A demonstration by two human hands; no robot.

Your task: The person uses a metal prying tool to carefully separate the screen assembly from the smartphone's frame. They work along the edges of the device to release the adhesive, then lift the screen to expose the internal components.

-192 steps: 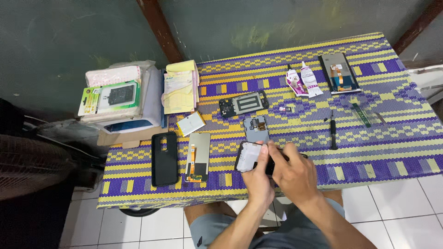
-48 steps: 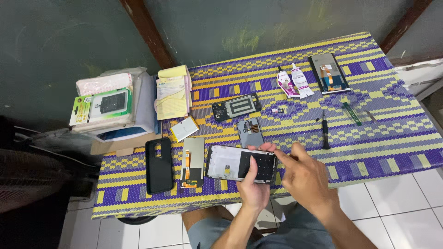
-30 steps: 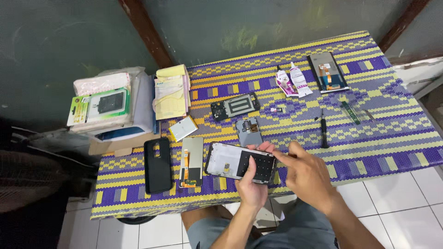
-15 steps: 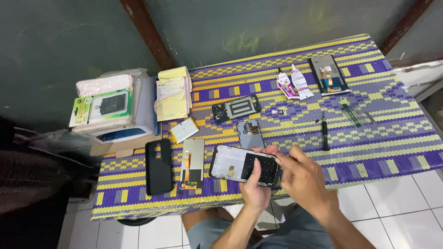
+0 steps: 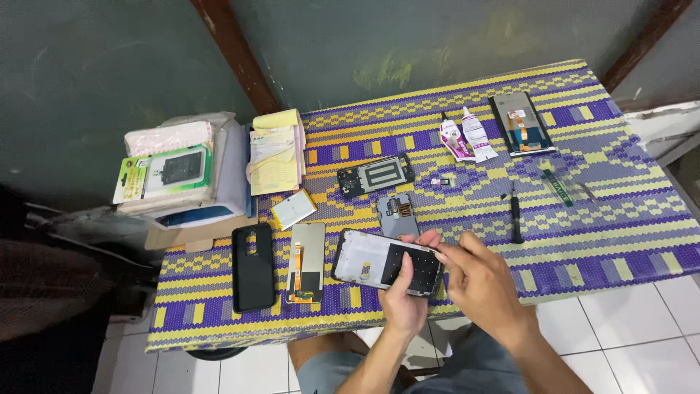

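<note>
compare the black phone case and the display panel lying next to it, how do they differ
The black phone case is plain matte black with a camera cutout near its top; the display panel beside it is greyish, with an orange flex ribbon. The case looks wider and thicker, the panel flat and thin. Both lie lengthwise on the patterned cloth, untouched by either hand.

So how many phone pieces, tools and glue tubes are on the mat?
Phone pieces: 7 (frame held by left hand and right hand, case, screens, battery, boards)
Tools: 2
Glue tubes: 2
Total: 11
</note>
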